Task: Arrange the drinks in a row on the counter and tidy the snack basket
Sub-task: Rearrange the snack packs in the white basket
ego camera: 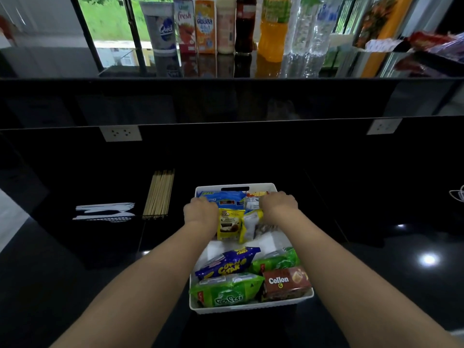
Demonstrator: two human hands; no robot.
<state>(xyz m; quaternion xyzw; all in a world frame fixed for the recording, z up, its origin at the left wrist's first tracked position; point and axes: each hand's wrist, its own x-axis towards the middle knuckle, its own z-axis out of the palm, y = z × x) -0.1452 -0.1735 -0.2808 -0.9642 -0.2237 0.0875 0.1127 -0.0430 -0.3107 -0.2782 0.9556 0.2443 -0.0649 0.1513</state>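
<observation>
Here, both bare forearms reach forward over a white rectangular plastic basket (251, 306) that sits on the glossy black lower counter (88, 285). The left hand (200, 213) is curled knuckles-up over the far left part of the basket, its fingers folded down against a blue and white snack packet (229, 200); whether they actually pinch the packet I cannot tell. The right hand (278, 203) is curled the same way at the far right, fingers bent down out of sight onto a pale packet (253, 198) near the basket's back wall, so its grasp is equally unclear. Between the wrists stands a yellow pouch (229, 224) with a white and yellow pouch (249, 226) just beside it. Nearer the body lie a blue and yellow bag (227, 263), two green bags (226, 292), and a brown "Collon" box (286, 282) in the near right corner. On the raised black ledge (62, 64) at the back, the drinks stand upright in a row: a grey cup (160, 28), a red juice carton (185, 26), an orange carton (205, 26), a cream bottle (226, 26), a dark cola bottle (244, 26), an orange soda bottle (272, 31) and clear water bottles (308, 33). Left of the basket lie wooden skewers (159, 194) and white plastic cutlery (105, 212).
</observation>
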